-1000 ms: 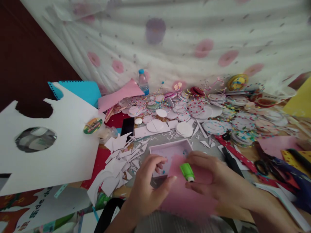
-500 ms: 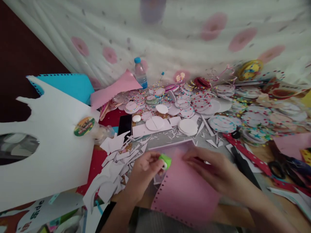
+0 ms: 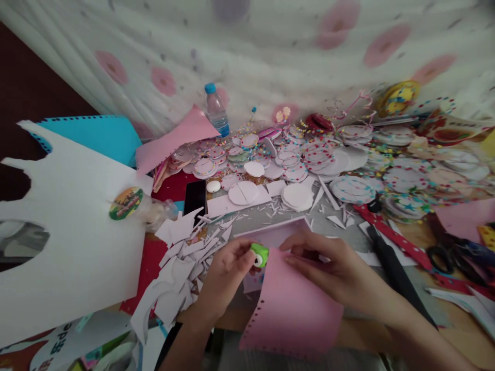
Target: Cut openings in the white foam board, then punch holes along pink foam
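Between the thumb and fingers of my left hand (image 3: 230,270) is a small green paper punch (image 3: 260,254) with a white button. My right hand (image 3: 323,260) pinches the upper part of a pink sheet of paper (image 3: 296,304). Small holes run along the sheet's left edge, and its lower part hangs over the table's front edge. The sheet's upper left corner is right at the punch; whether it sits in the slot I cannot tell. Beneath both hands lies a shallow white box (image 3: 253,282) with small coloured bits in it, partly hidden by the paper.
White paper scraps (image 3: 181,265) pile up on the left, near a black phone (image 3: 195,197). Decorated paper discs (image 3: 351,189) crowd the back, with a water bottle (image 3: 217,111) behind. Scissors (image 3: 441,257) and a black tool (image 3: 394,273) lie right. A large cut white sheet (image 3: 88,247) stands left.
The pink sheet's upper corner has come up against the punch, and its top edge now bends upward. My right hand has shifted slightly left with it. The view has moved a little.
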The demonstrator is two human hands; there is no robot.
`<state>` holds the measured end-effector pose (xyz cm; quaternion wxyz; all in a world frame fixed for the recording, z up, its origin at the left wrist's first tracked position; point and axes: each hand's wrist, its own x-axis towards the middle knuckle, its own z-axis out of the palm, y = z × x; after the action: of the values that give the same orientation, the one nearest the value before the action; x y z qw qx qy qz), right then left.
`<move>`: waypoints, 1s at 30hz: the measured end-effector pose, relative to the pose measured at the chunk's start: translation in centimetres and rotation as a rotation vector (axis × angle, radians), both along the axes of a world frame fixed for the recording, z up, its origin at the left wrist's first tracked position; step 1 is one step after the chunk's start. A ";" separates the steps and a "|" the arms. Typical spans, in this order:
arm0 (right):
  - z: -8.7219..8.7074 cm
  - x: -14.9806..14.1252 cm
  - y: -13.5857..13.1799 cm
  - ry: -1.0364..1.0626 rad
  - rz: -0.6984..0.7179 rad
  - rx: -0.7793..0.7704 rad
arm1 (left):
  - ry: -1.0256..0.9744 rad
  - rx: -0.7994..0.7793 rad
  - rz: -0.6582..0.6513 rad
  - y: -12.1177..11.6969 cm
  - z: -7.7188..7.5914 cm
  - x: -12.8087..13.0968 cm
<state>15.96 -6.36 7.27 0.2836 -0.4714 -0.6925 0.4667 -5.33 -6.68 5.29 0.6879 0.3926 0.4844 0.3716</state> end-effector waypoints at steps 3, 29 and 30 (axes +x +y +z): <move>0.1 0.3 -0.1 -0.021 0.013 0.045 | -0.025 0.001 -0.034 0.0 -0.1 0.1; 0.1 -0.2 -0.2 -0.110 0.089 0.093 | -0.057 0.078 -0.103 -1.0 -0.1 0.2; 0.1 -0.1 -0.2 -0.114 0.092 0.090 | -0.064 0.079 -0.115 -1.0 -0.2 0.2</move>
<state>15.83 -6.53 7.35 0.2429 -0.4518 -0.7486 0.4201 -5.12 -7.70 5.10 0.7070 0.4346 0.4239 0.3627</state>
